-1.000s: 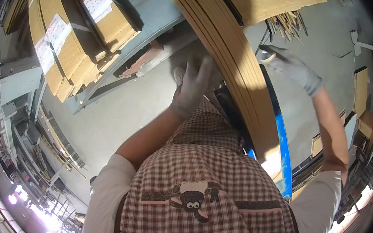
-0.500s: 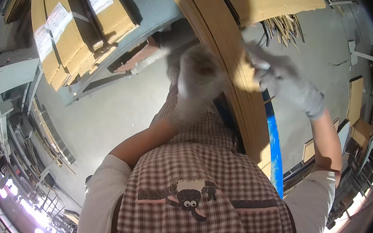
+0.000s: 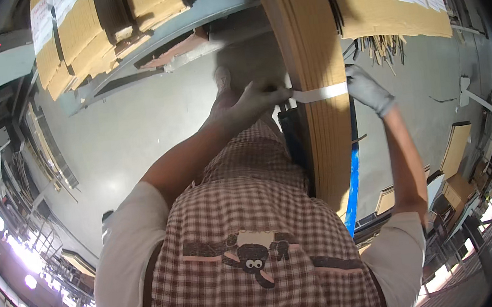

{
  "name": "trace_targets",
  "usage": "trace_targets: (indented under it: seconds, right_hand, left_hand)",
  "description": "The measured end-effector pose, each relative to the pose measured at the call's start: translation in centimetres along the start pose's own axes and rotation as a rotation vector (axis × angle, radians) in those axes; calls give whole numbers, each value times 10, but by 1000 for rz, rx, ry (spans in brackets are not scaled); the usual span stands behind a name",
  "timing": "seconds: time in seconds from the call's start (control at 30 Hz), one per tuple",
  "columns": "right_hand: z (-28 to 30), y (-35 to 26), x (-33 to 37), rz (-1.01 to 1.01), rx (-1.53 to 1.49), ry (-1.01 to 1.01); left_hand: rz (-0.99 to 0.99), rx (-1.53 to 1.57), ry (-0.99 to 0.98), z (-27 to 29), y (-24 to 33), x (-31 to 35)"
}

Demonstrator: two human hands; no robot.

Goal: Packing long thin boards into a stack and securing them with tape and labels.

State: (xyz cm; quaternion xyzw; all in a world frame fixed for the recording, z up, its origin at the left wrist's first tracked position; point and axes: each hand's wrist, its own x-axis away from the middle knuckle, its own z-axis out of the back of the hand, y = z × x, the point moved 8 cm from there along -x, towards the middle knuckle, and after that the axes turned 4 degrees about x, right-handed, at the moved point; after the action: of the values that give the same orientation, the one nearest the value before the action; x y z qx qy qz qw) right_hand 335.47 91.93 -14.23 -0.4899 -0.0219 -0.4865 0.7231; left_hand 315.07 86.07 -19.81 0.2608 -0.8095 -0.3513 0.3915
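Observation:
A long stack of brown cardboard sheets (image 3: 328, 145) runs away from me on edge. Across its top lies a white strip of tape (image 3: 322, 93), reaching from one side of the stack to the other. At the left side my left hand (image 3: 259, 98), in a pale grey glove, is closed with its fingertips at the strip's left end. My right hand (image 3: 366, 90), gloved too, is curled against the right side at the strip's other end. Its fingertips are partly hidden behind the cardboard.
A blue support (image 3: 353, 184) shows under the stack. Bundled cardboard (image 3: 84, 35) with white labels lies on a grey table (image 3: 213, 10) at the far left. More labelled cardboard (image 3: 390, 15) stands at the far right, near a bunch of thin strips (image 3: 380, 49).
The white tape now lies flat across the stack. Both hands, blurred before, have settled on either side of it. My view has shifted slightly.

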Motion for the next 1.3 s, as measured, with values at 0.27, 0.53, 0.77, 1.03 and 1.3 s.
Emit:
trace_targets:
  seconds: [0.27,0.53,0.77,1.03,1.3]
  right_hand:
    - [-10,-9,3,-353,-687,359]
    - [-16,-128,44,-30,232,762]
    - [-27,-119,46,-123,-48,696]
    - [51,-201,67,218,614,530]
    - [72,-149,88,39,652,354]
  left_hand:
    - [-154,-104,-301,-5,-58,-75]
    - [95,-235,-239,18,-55,-28]
    - [-267,-247,-155,-52,136,37]
    - [-209,-762,-97,-100,131,-10]
    - [-970,-1076,164,-103,149,-2]
